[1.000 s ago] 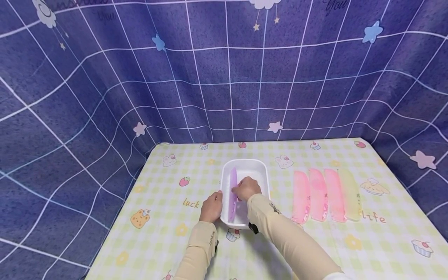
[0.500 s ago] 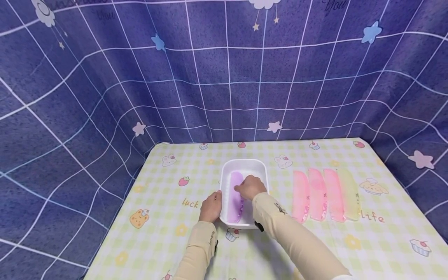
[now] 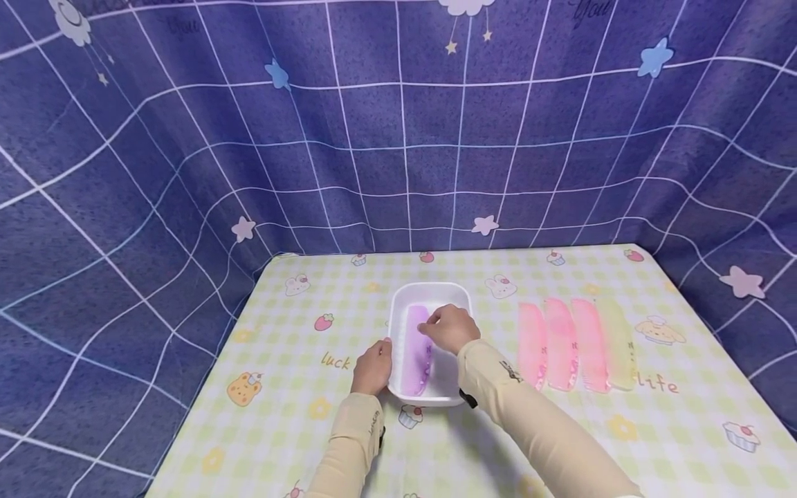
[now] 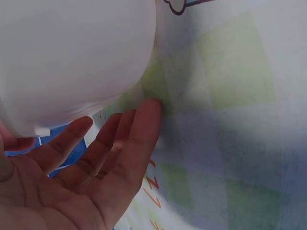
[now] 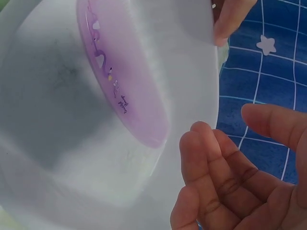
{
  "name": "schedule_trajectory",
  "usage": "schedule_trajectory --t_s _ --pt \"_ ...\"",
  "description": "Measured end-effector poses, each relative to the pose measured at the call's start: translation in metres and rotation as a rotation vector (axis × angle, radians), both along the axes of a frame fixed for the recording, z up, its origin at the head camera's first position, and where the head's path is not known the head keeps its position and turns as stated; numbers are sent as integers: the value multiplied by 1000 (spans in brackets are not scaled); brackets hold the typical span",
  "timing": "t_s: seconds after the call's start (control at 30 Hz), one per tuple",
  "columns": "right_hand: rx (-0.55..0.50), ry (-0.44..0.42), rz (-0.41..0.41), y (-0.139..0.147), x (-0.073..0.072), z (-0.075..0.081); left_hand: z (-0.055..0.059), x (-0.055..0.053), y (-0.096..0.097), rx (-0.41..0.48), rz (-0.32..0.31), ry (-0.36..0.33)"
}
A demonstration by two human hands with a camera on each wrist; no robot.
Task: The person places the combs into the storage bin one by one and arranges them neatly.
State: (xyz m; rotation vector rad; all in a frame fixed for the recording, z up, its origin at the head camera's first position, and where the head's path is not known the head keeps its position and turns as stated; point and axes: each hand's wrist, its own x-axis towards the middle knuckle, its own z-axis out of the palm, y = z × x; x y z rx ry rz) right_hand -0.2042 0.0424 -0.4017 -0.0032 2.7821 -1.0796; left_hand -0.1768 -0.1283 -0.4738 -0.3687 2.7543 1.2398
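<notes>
A purple translucent comb (image 3: 415, 353) lies flat in the white plastic box (image 3: 457, 387), along its left side. Printed pictures and small lettering show on it in the right wrist view. My right hand (image 3: 451, 328) is over the box, bent fingers and thumb apart, holding nothing. My left hand (image 3: 372, 368) grips the box's left rim, its thumb at the edge. In the left wrist view, the fingers (image 4: 144, 129) of that hand lie outside and under the box wall (image 4: 76, 57).
Several more combs lie side by side to the right of the box: pink ones (image 3: 562, 346) and a yellow-green one (image 3: 616, 346). A checked cloth (image 3: 280, 429) with printed pictures covers the table. A blue gridded curtain (image 3: 429, 173) hangs behind and at both sides.
The purple comb, earlier tilted on edge in my right fingers, now lies flat in the box. My right hand has let go and moved slightly up and right. My left hand keeps its place.
</notes>
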Motion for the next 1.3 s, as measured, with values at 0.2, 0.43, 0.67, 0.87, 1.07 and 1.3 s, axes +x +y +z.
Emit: schedule_trajectory --t_s 0.2,0.43,0.67,0.87,1.07,1.3 --pt "-20 -7 -5 3 -1 2 -2 0 -1 4 -4 -3" --pt "-48 22 -9 7 -2 7 -2 -1 -1 -3 3 1" --pt "-49 53 -23 13 -2 12 -2 -1 -1 -2 -10 -7" --pt "-63 47 -36 17 0 14 -1 -1 -1 5 -7 -25" --pt "-62 55 -53 21 0 17 -1 -1 -1 -1 -10 -13" --pt "-68 50 -71 30 -3 20 -2 -2 0 -12 -12 -4"
